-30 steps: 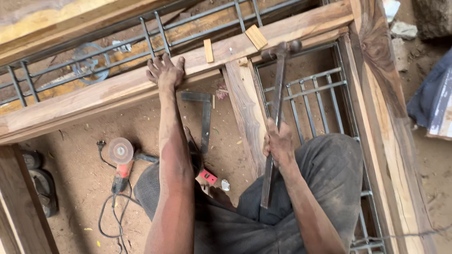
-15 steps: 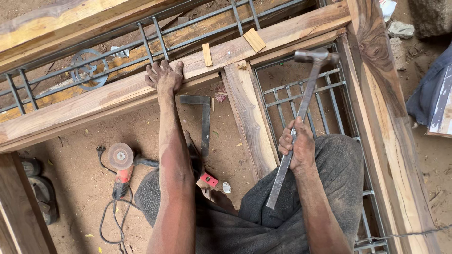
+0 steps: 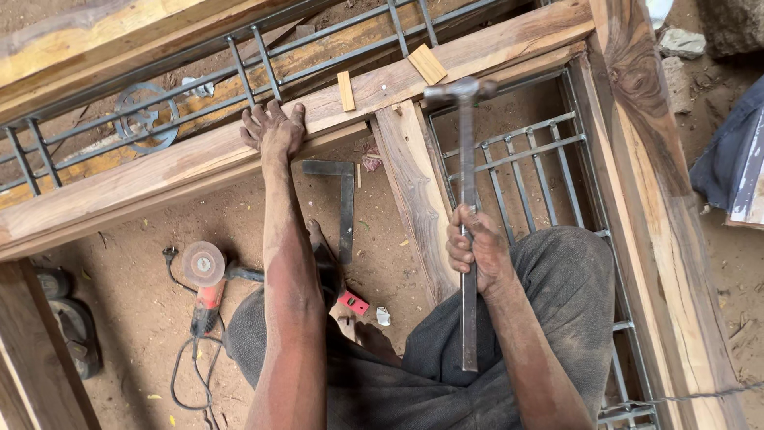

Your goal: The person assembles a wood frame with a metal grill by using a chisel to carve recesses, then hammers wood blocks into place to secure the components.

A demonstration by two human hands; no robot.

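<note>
My left hand (image 3: 274, 127) presses flat on the long wooden rail (image 3: 143, 179) of a frame lying on the ground. A steel hammer (image 3: 465, 191) is gripped at mid-handle by my right hand (image 3: 475, 248). Its head (image 3: 460, 89) sits against the rail just beside the upright wooden post (image 3: 410, 199). Two small wooden wedges (image 3: 346, 91) (image 3: 428, 64) lie on the rail near the joint.
A steel square (image 3: 342, 199) lies on the dirt between my arms. An angle grinder (image 3: 205, 283) with its cord lies at left. Metal grille bars (image 3: 533, 171) fill the frame's right opening, and another grille (image 3: 143, 119) lies beyond the rail. Sandals (image 3: 68, 326) are at far left.
The hammer has swung from the raised, tilted position down to the rail near the post's joint. My left hand has stayed pressed on the rail.
</note>
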